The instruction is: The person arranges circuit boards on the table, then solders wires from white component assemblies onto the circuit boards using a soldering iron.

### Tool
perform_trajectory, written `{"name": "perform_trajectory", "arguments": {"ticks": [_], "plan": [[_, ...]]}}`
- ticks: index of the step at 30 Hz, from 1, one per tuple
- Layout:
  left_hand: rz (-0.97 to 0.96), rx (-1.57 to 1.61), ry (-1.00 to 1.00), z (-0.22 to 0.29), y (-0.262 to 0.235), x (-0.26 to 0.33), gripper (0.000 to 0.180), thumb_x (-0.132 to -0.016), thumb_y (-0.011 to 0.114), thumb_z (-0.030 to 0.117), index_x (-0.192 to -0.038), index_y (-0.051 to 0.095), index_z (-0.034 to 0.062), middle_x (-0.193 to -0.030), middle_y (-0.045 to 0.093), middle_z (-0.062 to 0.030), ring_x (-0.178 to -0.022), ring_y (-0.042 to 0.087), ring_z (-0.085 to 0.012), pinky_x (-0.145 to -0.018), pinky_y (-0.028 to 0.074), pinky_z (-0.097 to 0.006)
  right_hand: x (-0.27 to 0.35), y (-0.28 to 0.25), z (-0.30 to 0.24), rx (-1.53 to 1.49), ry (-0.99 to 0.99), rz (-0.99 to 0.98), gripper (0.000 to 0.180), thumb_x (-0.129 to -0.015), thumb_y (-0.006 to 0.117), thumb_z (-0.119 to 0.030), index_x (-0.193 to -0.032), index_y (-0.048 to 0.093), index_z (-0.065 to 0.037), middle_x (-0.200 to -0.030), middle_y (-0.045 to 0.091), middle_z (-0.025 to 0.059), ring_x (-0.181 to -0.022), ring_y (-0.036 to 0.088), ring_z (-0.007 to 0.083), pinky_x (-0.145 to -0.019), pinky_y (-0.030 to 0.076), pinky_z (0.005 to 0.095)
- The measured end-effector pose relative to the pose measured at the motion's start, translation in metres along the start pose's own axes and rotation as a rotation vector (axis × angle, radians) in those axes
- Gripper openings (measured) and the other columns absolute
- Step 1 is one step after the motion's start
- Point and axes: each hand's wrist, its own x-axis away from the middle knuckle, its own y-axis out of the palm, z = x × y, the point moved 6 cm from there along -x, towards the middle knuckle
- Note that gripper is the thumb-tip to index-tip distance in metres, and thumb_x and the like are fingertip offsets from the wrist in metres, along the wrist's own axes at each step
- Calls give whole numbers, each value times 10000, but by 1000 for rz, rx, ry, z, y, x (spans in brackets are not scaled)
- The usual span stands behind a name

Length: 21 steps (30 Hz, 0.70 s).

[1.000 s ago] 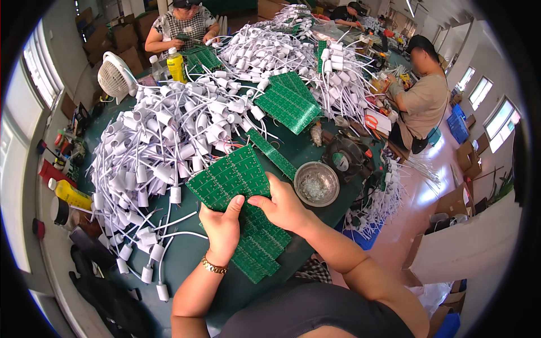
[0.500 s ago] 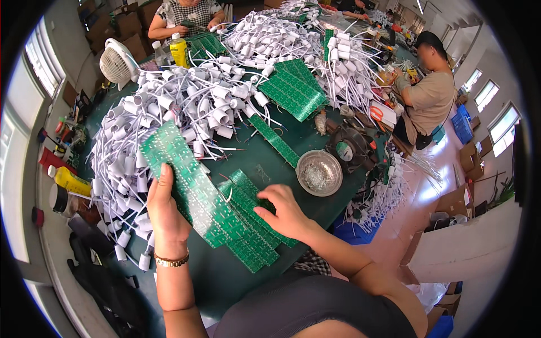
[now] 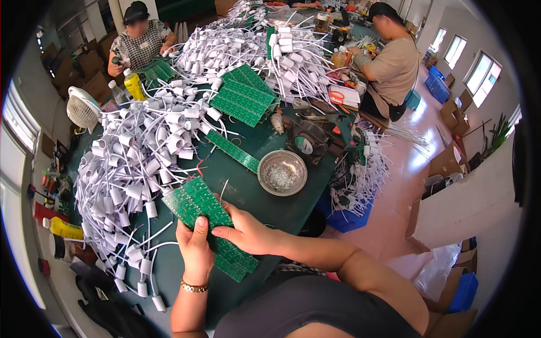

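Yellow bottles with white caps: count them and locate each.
2: first bottle right of the white fan; second bottle left of the heaped white fittings. Others may be hidden.

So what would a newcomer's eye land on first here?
Probably the big heap of white cylinders with wires, sprawled over the left side of the dark green table. Next, perhaps, the green circuit board, held up in the lower middle of the view above other green boards. Farther up and to the right, a round metal bowl of small shiny bits also catches the eye.
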Motion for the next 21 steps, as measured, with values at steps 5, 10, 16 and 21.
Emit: {"name": "perform_trajectory", "arguments": {"ticks": [5,10,16,21], "plan": [[438,-220,236,-16,-23,56,291,-1001,551,129,-1240,492,-27,-1167,640,-122,-1024,624,-186,-904,495,-321,29,24,8,180,78,-32,505,-914,630,-125,-1344,425,44,-1076,642,274,-974,633,432,-833,499,438],[561,-250,167,-23,-30,70,269,-1005,542,118,-1227,499,-28,-1133,643,-108,-983,628,-178,-870,507,-320,38,31,14,330,138,2,467,-885,657,-120,-1287,477,36,-930,664,255,-824,660,420,-696,522,442],[697,-315,219,-10,-27,76,314,-1035,482,151,-1229,539,-89,-1204,631,-201,-1086,626,-248,-943,509,-387,34,54,16,417,-72,20,357,-892,643,-165,-1182,496,-17,-793,656,167,-659,646,390,-530,497,454],[462,79,-73,-16,-33,61,419,-1065,361,229,-1330,454,-83,-1280,578,-208,-1163,574,-298,-1034,440,-434,23,22,14,374,168,-60,362,-911,643,-302,-995,566,41,-875,633,248,-844,612,442,-734,480,503]]}}
